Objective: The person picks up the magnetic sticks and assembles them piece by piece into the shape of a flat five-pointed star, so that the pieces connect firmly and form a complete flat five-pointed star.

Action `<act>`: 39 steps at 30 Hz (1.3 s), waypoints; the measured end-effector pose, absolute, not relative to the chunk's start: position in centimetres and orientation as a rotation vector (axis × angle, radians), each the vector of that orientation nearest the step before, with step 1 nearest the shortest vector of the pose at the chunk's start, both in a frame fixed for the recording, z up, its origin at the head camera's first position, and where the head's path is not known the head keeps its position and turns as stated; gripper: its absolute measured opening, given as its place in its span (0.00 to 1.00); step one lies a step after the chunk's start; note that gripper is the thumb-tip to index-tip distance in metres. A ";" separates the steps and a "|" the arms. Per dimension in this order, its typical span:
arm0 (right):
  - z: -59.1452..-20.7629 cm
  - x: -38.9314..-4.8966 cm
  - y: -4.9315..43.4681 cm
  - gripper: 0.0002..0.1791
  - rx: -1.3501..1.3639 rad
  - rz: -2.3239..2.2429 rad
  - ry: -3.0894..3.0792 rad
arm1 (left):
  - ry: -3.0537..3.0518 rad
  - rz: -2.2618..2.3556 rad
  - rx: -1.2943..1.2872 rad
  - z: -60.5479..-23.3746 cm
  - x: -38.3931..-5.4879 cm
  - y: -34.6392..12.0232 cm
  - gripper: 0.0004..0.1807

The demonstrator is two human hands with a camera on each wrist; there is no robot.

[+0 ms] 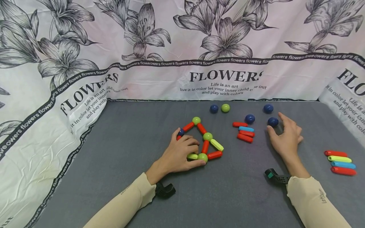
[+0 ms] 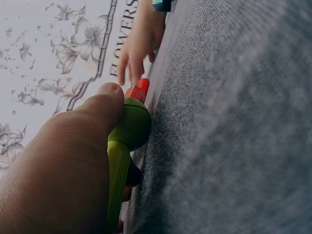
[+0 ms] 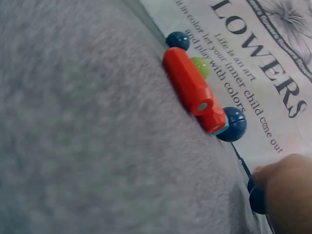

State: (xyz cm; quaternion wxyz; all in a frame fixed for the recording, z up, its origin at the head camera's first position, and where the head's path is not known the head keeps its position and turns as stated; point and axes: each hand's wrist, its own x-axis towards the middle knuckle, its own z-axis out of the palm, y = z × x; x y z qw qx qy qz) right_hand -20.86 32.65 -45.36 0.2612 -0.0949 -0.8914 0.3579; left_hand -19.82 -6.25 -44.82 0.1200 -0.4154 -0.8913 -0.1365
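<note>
A linked figure of magnetic rods and balls lies on the grey cloth, with a green ball (image 1: 196,120) at its top and red rods (image 1: 201,128) below. My left hand (image 1: 179,152) grips its lower left part, fingers bent over a yellow-green rod (image 2: 117,180) and thumb against a green ball (image 1: 202,157). Part of a blue ball (image 1: 181,132) shows beside the knuckles; the hand covers the rest of that side. My right hand (image 1: 286,139) has thumb and forefinger spread at a blue ball (image 1: 272,122), which the thumb partly covers in the right wrist view.
Red and blue rods (image 1: 246,138) lie stacked between the hands. Another row of coloured rods (image 1: 341,160) lies at the far right. Along the back are a green ball (image 1: 225,108) and several blue balls (image 1: 250,119). A flower-printed curtain (image 1: 225,79) hangs behind the table.
</note>
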 end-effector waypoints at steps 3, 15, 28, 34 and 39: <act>-45.6 -20.9 32.9 0.30 -0.129 0.872 -2.507 | -2.602 -0.402 -1.212 -44.8 -19.8 -6.3 0.21; -45.6 -20.7 32.1 0.24 -0.089 0.822 -2.467 | -2.618 -0.410 -1.204 -44.7 -19.8 -6.3 0.21; -44.8 -20.4 29.2 0.26 0.329 0.898 -2.243 | -2.586 -0.451 -1.176 -44.9 -20.2 -6.7 0.20; -44.8 -19.6 27.0 0.27 0.458 0.908 -2.294 | -2.582 -0.460 -1.168 -44.8 -20.3 -6.8 0.20; -44.9 -19.0 25.4 0.26 0.586 0.951 -2.302 | -2.578 -0.440 -1.183 -44.7 -20.2 -6.8 0.20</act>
